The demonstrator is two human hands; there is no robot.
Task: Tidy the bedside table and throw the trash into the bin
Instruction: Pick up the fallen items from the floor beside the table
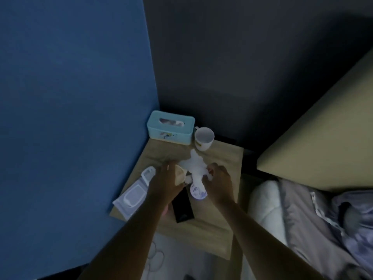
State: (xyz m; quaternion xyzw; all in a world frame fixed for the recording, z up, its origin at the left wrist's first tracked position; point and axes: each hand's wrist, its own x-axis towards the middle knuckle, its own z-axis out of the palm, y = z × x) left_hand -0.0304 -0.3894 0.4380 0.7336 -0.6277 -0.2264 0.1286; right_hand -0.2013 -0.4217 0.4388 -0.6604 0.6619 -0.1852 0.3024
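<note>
Trash-gathering is underway on the worktop (220,235): the left hand (167,184) is gripping a small beige cup (180,174), while the right hand (219,178) is pinching the edge of a crumpled white tissue (194,165) lying mid-worktop, below the mug (203,138). Next, I reckon, both hands are lifting these clear; no bin is showing, so finding it is the need.

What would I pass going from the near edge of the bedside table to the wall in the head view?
Black phone → round white tub → the two hands, left hand and right hand, on crumpled white tissue → white mug → blue tissue box.
</note>
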